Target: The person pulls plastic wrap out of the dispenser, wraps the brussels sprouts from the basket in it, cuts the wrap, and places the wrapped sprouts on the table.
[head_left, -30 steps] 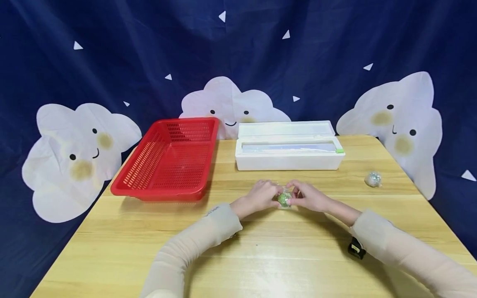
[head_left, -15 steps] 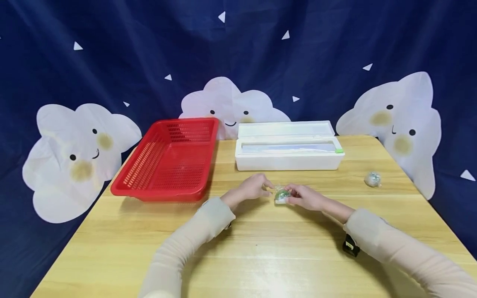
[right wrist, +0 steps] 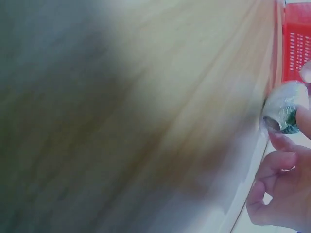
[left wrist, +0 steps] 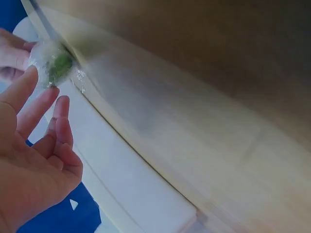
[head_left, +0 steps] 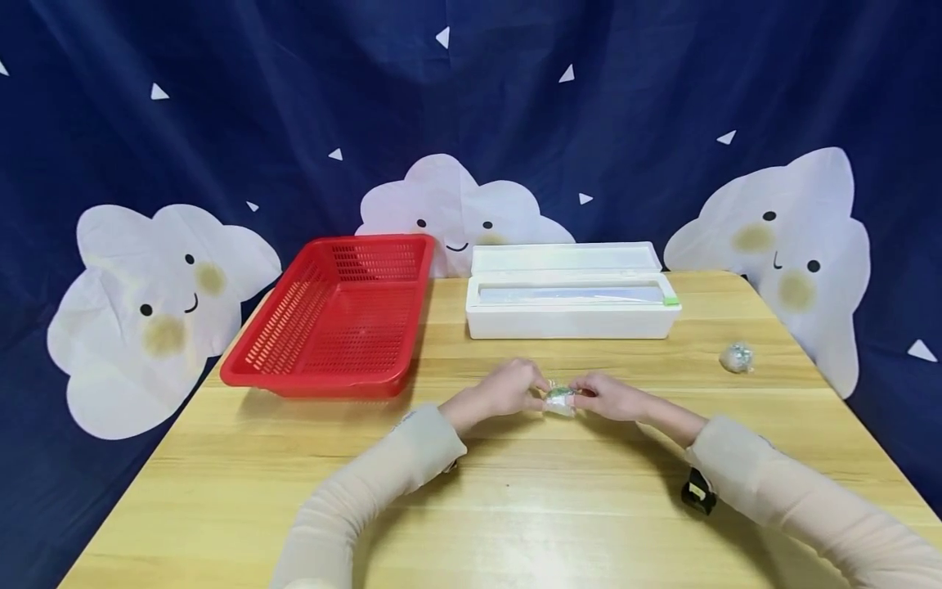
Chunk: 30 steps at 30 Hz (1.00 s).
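Note:
A small green-and-white bundle point(head_left: 559, 401) wrapped in clear plastic film is between my two hands, just above the table or on it; which, I cannot tell. My right hand point(head_left: 614, 398) pinches its right side between thumb and finger, the other fingers curled, as the right wrist view shows. At its left side, the thumb and a fingertip of my left hand point(head_left: 506, 388) pinch the wrap. In the left wrist view, the green part of the bundle point(left wrist: 60, 67) shows through blurred, shiny film, and loose film sticks out on one side.
Behind the hands stands a long white box point(head_left: 574, 321), lid up, with clear film inside and a green tab point(head_left: 670, 300) at its right end. A red slotted basket point(head_left: 401, 360) is at the left. Another film-wrapped ball point(head_left: 737, 357) lies on the wooden table point(head_left: 515, 523) at the right.
My left hand moved left off the bundle, then came back to its left side. The bundle has turned from mostly green to mostly white on the visible side. My right hand keeps hold.

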Available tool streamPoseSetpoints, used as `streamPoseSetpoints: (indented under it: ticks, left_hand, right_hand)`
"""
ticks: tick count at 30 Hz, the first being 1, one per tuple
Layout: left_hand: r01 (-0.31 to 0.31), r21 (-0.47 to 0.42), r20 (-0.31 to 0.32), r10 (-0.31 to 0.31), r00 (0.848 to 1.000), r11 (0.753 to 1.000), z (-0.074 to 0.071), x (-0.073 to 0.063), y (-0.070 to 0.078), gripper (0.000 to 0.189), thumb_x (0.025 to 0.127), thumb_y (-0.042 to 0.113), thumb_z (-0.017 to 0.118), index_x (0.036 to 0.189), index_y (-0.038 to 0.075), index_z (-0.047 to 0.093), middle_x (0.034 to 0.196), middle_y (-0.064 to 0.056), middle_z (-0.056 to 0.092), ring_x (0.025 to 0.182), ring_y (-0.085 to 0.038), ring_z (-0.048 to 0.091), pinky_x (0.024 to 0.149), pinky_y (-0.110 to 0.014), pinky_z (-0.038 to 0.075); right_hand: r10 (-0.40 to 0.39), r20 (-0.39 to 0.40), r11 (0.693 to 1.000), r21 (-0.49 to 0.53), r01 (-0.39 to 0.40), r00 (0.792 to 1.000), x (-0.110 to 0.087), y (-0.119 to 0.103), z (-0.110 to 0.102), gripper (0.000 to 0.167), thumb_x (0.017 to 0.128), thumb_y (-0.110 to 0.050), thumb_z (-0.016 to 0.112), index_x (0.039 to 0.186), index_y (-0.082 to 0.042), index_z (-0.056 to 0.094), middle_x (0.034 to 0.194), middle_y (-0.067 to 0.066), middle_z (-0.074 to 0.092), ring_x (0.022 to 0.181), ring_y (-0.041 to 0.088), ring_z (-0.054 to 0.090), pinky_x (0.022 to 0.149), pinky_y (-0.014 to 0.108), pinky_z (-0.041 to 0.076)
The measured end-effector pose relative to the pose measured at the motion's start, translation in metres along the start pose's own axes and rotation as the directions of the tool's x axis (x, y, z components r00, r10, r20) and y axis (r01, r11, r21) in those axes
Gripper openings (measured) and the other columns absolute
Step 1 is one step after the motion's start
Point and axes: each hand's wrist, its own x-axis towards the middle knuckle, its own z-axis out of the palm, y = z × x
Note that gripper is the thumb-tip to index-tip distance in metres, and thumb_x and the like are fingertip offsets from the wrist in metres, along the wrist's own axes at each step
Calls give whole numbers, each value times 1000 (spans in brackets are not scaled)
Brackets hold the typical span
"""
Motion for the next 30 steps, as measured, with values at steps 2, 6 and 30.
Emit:
streamPoseSetpoints:
  ticks: [2,6,30]
  left_hand:
    - [-21,17,-12,21,1000,1000,1,0,2,27,78,25,71,100,10,70,101,-1,68,94,-12,59,88,-26,43]
    - [-30,37,-11,30,999,999,1,4,1,26,79,25,70,99,8,70,100,-2,68,95,-13,59,90,-27,42]
    - [38,173,-26,-34,999,984,10,10,2,48,86,34,60,128,11,53,119,-12,58,99,-23,57,85,-31,47]
  right_hand:
    - [21,19,999,25,-22,1000,0,-2,0,25,94,-12,47,97,9,60,67,1,48,54,5,35,49,18,29]
    - [62,-24,998,-3,-62,998,1,-3,1,28,94,-15,48,94,9,62,66,2,51,54,6,36,49,19,31]
    - [-148,-198,816,-579,6,969,-6,-6,20,62,86,-22,61,132,12,35,121,32,49,107,44,52,83,52,45]
